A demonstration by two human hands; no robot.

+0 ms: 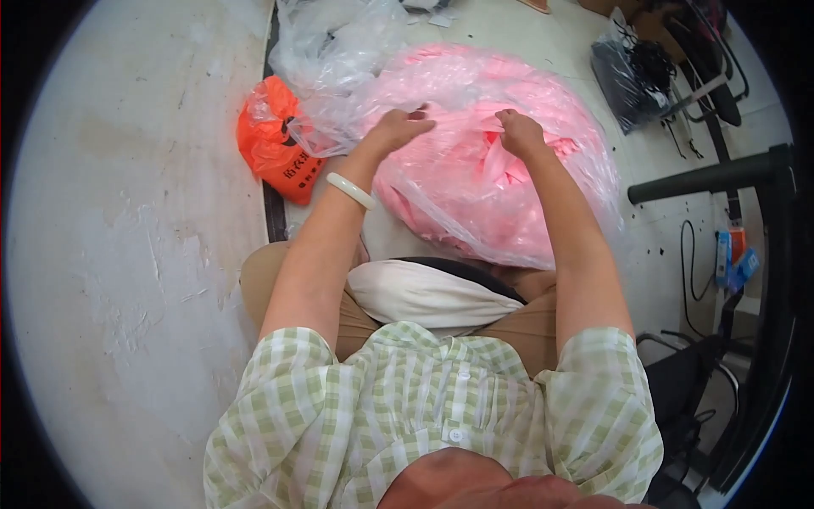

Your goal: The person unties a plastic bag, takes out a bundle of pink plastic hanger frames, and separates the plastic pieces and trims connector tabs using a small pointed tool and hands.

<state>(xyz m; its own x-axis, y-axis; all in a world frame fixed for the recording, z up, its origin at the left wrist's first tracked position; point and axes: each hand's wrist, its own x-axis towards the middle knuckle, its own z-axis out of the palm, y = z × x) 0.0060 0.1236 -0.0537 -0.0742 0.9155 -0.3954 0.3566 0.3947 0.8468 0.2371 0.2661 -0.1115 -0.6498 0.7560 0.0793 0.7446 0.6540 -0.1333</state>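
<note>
A large clear plastic bag [475, 212] full of pink fabric lies on the floor in front of my knees. Over its left part is my left hand [400, 131], fingers apart, with nothing visible between them. My right hand [520, 136] pinches a bit of pink fabric [493, 161] near the bag's middle, where brighter pink shows in an opening. A white cushion-like cloth [428, 293] rests across my lap.
An orange bag [275, 140] with dark lettering sits left of the pink heap, beside crumpled clear plastic [339, 47]. At the right are a dark bundle in plastic [625, 81], a green-black metal frame [721, 176], cables and small blue boxes [723, 257].
</note>
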